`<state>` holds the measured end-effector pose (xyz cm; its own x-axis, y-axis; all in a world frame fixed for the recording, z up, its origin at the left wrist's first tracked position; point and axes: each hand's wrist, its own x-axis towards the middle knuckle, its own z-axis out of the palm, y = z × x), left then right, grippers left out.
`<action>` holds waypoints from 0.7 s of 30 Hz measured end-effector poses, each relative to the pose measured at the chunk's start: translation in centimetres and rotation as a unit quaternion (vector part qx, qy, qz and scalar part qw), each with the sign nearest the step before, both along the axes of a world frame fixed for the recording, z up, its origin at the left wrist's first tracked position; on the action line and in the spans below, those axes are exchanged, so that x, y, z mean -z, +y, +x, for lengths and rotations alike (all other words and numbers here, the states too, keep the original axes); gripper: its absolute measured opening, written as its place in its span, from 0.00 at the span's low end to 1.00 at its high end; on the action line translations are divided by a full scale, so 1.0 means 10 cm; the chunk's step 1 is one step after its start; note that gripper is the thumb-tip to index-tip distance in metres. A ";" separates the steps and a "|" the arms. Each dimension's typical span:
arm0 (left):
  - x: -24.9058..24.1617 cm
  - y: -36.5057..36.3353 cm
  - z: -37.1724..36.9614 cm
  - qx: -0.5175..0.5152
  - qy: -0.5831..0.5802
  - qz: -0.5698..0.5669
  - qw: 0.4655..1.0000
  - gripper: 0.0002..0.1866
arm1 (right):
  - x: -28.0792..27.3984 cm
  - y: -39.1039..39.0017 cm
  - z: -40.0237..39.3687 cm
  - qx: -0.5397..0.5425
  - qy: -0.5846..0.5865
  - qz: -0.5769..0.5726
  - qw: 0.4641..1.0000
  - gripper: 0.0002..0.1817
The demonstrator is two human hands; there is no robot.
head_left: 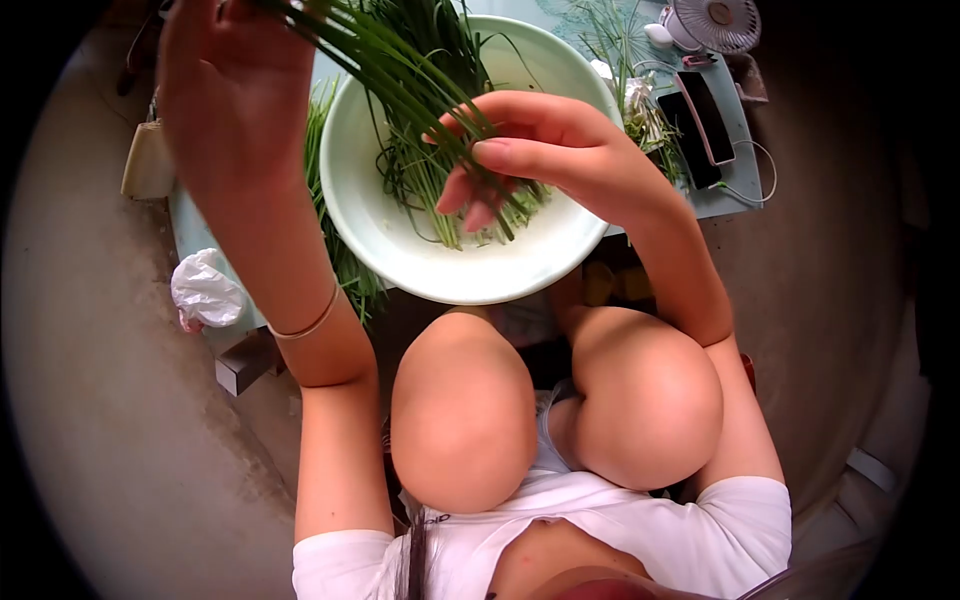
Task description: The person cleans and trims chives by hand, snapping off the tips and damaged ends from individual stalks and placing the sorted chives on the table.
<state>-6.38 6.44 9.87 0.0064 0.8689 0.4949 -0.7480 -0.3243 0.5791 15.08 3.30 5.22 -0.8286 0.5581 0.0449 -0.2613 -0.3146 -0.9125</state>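
Note:
My left hand (240, 90) is raised at the top left, its fingers partly cut off by the frame edge. It grips the leafy end of a small bunch of garlic chives (385, 75), which slants down to the right. Around the lower stems of that bunch, my right hand (560, 150) has its thumb and fingers closed loosely. Both hands are over a pale green bowl (465, 278). More garlic chives (415, 170) lie inside it, their pale stem ends toward me.
Loose chives (345, 265) hang over the table edge left of the bowl. A crumpled white plastic bag (207, 290) sits at the left. To the right are trimmings (645, 125), a phone (688, 140) with a white cable, and a small fan (715, 22). My knees are just below the bowl.

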 end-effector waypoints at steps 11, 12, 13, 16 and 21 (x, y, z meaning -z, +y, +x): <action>1.03 -0.43 0.48 0.103 0.018 -0.309 0.945 0.22 | 0.53 -0.03 0.10 0.060 -0.063 -0.176 0.980 0.21; 1.05 -0.43 0.47 0.102 0.020 -0.311 0.945 0.22 | 0.54 -0.03 0.09 0.064 -0.067 -0.198 0.976 0.22; 1.07 -0.44 0.46 0.097 -0.014 -0.317 0.943 0.22 | 0.53 -0.04 0.09 0.078 -0.075 -0.207 0.972 0.25; 1.02 -0.49 0.51 0.065 -0.055 -0.343 0.936 0.19 | 0.55 -0.04 0.11 0.075 -0.057 -0.203 0.975 0.27; 0.94 -0.51 0.52 0.034 -0.054 -0.363 0.929 0.19 | 0.54 -0.05 0.13 0.071 -0.063 -0.206 0.974 0.26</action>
